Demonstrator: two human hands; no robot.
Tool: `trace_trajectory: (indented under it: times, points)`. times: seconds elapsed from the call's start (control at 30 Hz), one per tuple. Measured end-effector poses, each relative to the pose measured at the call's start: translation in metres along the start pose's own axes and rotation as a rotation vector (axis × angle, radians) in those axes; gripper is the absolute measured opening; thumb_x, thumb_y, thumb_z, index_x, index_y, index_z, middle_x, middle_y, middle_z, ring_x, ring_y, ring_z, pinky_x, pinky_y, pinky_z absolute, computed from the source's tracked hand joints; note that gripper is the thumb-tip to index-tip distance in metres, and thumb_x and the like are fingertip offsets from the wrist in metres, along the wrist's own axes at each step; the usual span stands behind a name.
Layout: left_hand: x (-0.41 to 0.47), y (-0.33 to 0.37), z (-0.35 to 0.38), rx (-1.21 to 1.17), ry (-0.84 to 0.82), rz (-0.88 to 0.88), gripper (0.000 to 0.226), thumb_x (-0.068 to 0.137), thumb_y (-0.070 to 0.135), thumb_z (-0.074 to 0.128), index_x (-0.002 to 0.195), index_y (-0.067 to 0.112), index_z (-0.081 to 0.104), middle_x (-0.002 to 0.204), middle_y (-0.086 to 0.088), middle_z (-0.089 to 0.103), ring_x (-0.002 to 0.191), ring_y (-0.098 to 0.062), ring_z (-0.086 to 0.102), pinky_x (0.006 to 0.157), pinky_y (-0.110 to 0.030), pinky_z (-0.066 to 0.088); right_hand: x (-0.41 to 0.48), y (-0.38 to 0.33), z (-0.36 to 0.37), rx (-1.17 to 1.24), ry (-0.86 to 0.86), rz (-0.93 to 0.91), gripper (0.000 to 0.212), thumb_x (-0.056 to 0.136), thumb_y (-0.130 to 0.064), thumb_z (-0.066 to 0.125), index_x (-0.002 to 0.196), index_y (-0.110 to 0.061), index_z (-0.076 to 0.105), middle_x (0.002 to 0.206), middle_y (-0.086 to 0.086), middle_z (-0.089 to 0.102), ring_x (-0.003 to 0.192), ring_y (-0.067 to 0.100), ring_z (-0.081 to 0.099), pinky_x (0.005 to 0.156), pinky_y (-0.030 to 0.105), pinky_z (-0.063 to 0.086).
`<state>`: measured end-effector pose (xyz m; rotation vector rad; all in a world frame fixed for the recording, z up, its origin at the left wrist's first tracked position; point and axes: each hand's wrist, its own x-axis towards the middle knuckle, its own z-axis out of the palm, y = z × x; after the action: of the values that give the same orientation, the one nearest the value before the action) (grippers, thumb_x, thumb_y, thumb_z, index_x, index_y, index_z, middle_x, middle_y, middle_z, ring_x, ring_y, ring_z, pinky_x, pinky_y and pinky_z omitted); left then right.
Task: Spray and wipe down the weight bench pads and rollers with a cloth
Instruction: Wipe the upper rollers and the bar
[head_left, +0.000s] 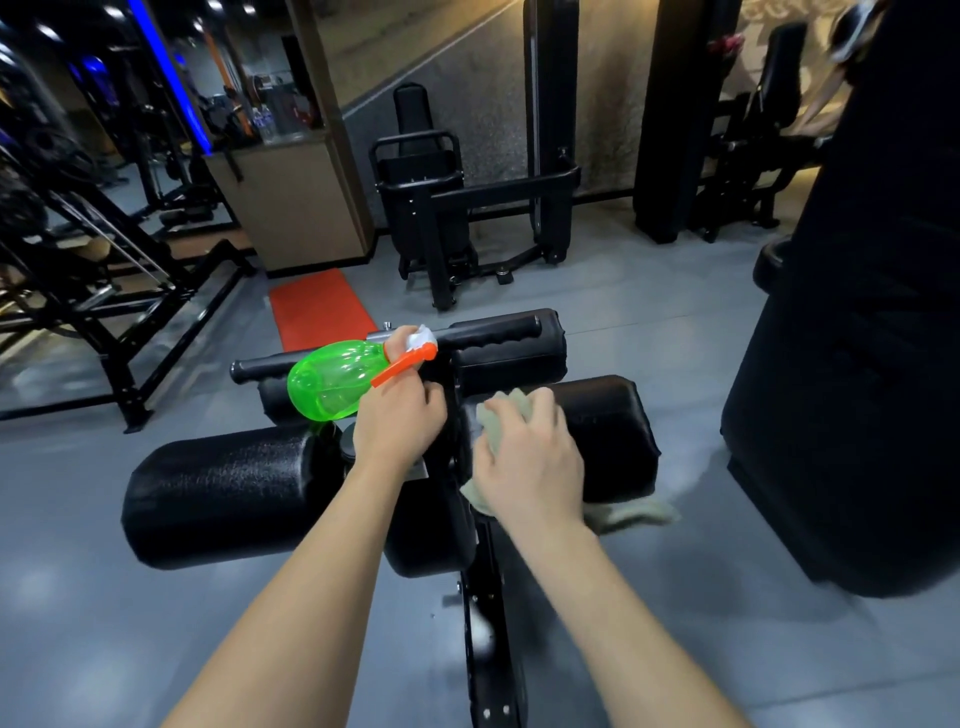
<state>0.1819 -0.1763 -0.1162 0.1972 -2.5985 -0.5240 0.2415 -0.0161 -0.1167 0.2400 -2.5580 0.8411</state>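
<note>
Wiping the lower-right roller (608, 431) is the step in hand. My right grip (530, 457) lies on the cloth (498, 413), fingers spread over it and pressing it to the top of the pad, not bunched round it. Cloth's pale, crumpled, w/ one tail hanging off the roller's near side toward 4 o'clock.

My left grip (397, 421) is wrapped round the neck of the spray bottle (332, 382). Bottle's tipped on its side, clear green body pointing to 9 o'clock, orange trigger (402, 366) by my fingers. It hangs just above the frame post (488, 649), btwn the rollers.

The roller's a fat black cylinder, grained skin, faint sheen; can't tell wet from glare. It sits at 3 o'clock of the post. Its twin, the lower-left roller (223, 493), is at 9 o'clock, neither hand on it. Upper rollers (514, 358) and a handlebar (493, 332) lie beyond at 12 o'clock.

Next, I reckon: take the cloth round the curve and end cap, then cross to 9 o'clock. That needs the nozzle turned onto the pad first. Job looks partway only.
</note>
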Motion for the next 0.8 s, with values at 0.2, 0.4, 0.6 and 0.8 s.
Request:
trace_trajectory:
  times: [0.2, 0.4, 0.6, 0.8]
  points:
    - [-0.003, 0.005, -0.002, -0.030, -0.010, -0.013, 0.063, 0.091, 0.012, 0.051, 0.150, 0.027, 0.035, 0.149, 0.012, 0.036, 0.098, -0.040, 0.063, 0.083, -0.041, 0.047, 0.026, 0.068, -0.041, -0.074, 0.070, 0.235, 0.028, 0.096, -0.039, 0.057, 0.122, -0.032, 0.065, 0.116, 0.009, 0.051, 0.110, 0.036, 0.055, 0.084, 0.040, 0.047]
    - [-0.004, 0.010, -0.006, -0.021, 0.001, 0.000, 0.061, 0.091, 0.011, 0.051, 0.148, 0.025, 0.037, 0.152, 0.012, 0.031, 0.096, -0.043, 0.063, 0.081, -0.045, 0.048, 0.035, 0.072, -0.035, -0.072, 0.225, 0.498, 0.028, 0.090, -0.029, 0.061, 0.114, -0.017, 0.070, 0.116, 0.015, 0.049, 0.105, 0.039, 0.052, 0.083, 0.043, 0.047]
    - [-0.005, 0.011, -0.008, -0.048, 0.013, -0.039, 0.062, 0.091, 0.008, 0.051, 0.147, 0.026, 0.034, 0.149, 0.001, 0.045, 0.099, -0.044, 0.063, 0.083, -0.046, 0.048, -0.023, -0.005, 0.014, -0.087, 0.171, -0.034, 0.025, 0.077, -0.025, 0.072, 0.101, -0.022, 0.069, 0.094, 0.005, 0.054, 0.078, 0.029, 0.056, 0.065, 0.039, 0.047]
    - [-0.005, 0.010, -0.008, -0.049, 0.002, -0.042, 0.062, 0.091, 0.011, 0.051, 0.149, 0.028, 0.036, 0.149, 0.004, 0.041, 0.099, -0.044, 0.064, 0.084, -0.047, 0.049, -0.030, 0.064, 0.011, 0.023, 0.428, 0.072, 0.044, 0.074, -0.008, 0.075, 0.113, -0.028, 0.069, 0.099, 0.010, 0.054, 0.085, 0.034, 0.055, 0.072, 0.043, 0.047]
